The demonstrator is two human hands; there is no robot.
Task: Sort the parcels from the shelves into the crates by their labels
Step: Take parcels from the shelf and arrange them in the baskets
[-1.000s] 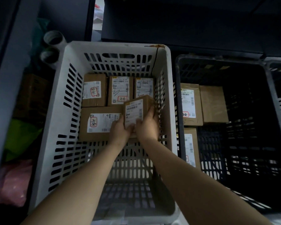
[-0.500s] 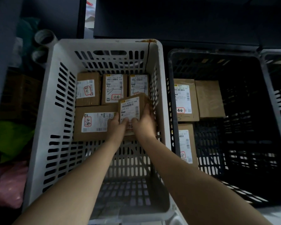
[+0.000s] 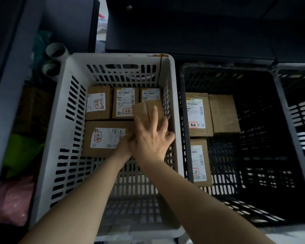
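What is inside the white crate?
Four labelled parcels lie flat in the white crate; a fifth parcel, plain side up, sits under the right hand. It covers part of the back right parcel.

White crate (image 3: 63, 138) slotted plastic; parcels (image 3: 99, 104) matt cardboard, taped, paper labels.

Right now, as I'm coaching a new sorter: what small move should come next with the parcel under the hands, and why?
Probably ease the tilted parcel down flat beside the large parcel in the white crate, then let go: it overlaps the back-right parcel, with the right hand spread on top.
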